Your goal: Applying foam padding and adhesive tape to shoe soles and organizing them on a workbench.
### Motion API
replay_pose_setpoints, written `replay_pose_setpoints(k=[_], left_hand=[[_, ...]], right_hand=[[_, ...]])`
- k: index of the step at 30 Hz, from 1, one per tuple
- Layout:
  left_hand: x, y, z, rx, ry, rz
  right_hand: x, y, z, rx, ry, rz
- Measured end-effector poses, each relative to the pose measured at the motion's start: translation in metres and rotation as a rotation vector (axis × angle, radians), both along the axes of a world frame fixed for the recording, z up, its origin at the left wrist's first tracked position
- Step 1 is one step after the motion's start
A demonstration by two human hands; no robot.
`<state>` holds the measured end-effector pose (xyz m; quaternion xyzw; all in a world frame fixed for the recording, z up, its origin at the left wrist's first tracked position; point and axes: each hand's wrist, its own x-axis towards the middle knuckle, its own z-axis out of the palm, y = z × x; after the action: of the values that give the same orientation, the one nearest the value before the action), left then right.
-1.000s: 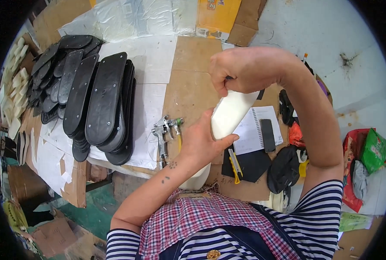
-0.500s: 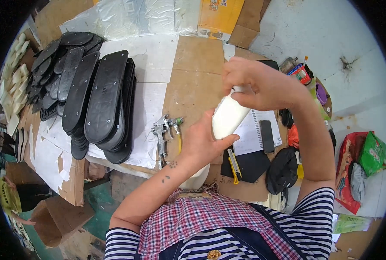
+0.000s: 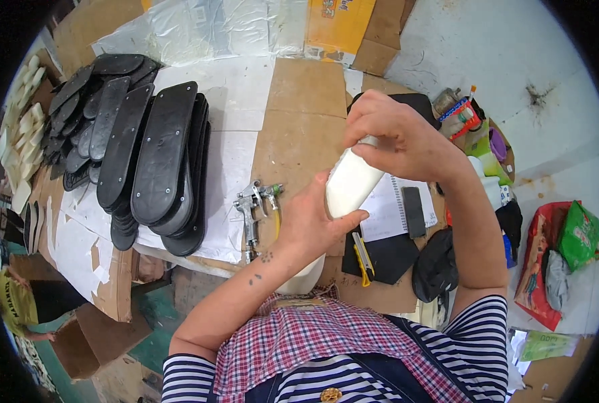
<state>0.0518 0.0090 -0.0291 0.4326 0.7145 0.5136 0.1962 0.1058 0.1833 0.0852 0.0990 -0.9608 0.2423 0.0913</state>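
Note:
My left hand (image 3: 311,223) grips a white bottle (image 3: 348,185) around its lower body and holds it tilted above the cardboard-covered table (image 3: 298,131). My right hand (image 3: 399,138) is closed over the bottle's top end, hiding the cap. The bottle's base reaches down toward my chest. A silver spray gun (image 3: 252,205) lies on the table just left of my left wrist. A yellow utility knife (image 3: 362,258) rests below the bottle on a black sheet.
Rows of black shoe soles (image 3: 153,158) lie stacked on white paper at the left. An open notebook (image 3: 395,208) with a black block sits under my right forearm. Bottles and jars (image 3: 471,131), bags (image 3: 561,255) and a dark cloth (image 3: 437,269) crowd the right.
My right hand has slid from across the bottle's upper part to its very top, and the forearm has swung rightward, uncovering the notebook. The left hand keeps its grip.

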Motion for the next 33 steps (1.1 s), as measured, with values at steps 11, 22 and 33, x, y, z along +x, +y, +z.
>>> replay_pose_setpoints(k=[11, 22, 33], left_hand=[[0.001, -0.002, 0.003, -0.01, -0.021, -0.003], [-0.004, -0.01, -0.005, 0.05, -0.086, 0.053], [-0.005, -0.012, -0.003, 0.022, -0.085, 0.056]], right_hand=[[0.004, -0.001, -0.013, -0.204, 0.108, -0.048], [0.01, -0.007, -0.029, 0.08, 0.365, 0.006], [-0.002, -0.028, -0.037, -0.446, 0.294, -0.281]])
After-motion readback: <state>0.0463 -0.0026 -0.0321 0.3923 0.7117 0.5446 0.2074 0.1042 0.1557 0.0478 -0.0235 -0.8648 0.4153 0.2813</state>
